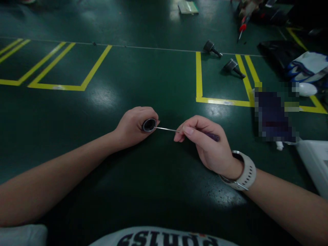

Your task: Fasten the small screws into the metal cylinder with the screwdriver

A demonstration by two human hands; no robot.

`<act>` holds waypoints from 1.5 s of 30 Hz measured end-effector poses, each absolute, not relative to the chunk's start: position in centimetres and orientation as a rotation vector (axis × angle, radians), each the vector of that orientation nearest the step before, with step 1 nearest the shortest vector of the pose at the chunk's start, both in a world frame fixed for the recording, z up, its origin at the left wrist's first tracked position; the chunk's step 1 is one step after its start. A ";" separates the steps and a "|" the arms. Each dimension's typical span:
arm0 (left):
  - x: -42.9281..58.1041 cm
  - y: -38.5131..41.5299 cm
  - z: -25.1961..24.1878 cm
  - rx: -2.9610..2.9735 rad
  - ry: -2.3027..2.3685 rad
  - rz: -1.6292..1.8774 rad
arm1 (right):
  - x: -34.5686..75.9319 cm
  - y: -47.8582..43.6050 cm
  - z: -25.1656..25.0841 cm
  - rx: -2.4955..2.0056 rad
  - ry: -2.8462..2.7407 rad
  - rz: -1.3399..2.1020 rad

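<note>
My left hand (134,125) is curled in a fist round a small dark cylindrical part (149,125), whose round open end faces right. My right hand (205,145) pinches a thin tool (166,129) with a metal shaft and a purple handle that sticks out past my fingers. The shaft's tip reaches into the open end of the part. Both hands rest low over the dark green table (159,184). A pale watch (243,172) is on my right wrist.
Two dark funnel-shaped parts (212,48) (232,67) lie at the back right, near yellow tape lines (199,77). A red-handled screwdriver (242,29), a white and blue glove (307,66), a blurred dark object (274,118) and a white box corner (314,164) sit on the right.
</note>
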State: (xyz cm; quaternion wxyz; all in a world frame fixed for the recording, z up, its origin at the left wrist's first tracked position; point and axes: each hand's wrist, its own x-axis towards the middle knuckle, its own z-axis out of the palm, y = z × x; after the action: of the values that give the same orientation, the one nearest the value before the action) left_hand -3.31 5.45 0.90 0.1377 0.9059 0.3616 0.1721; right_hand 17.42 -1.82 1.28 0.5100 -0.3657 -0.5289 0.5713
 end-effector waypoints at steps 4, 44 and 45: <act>-3.3 5.3 0.9 2.669 1.024 0.450 | 17.4 -1.9 1.8 -0.970 -1.449 1.351; -3.1 5.1 0.7 2.629 1.084 0.554 | 17.3 -2.3 1.4 -0.897 -1.235 1.418; -3.1 5.1 0.8 2.623 1.098 0.577 | 17.3 -2.3 1.5 -0.876 -1.232 1.481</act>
State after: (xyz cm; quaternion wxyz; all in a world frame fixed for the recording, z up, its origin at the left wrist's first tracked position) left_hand -3.10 5.07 0.80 0.1196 0.8975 0.3758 0.1974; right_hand 17.29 -2.34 1.45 0.4906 -0.3608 -0.5072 0.6098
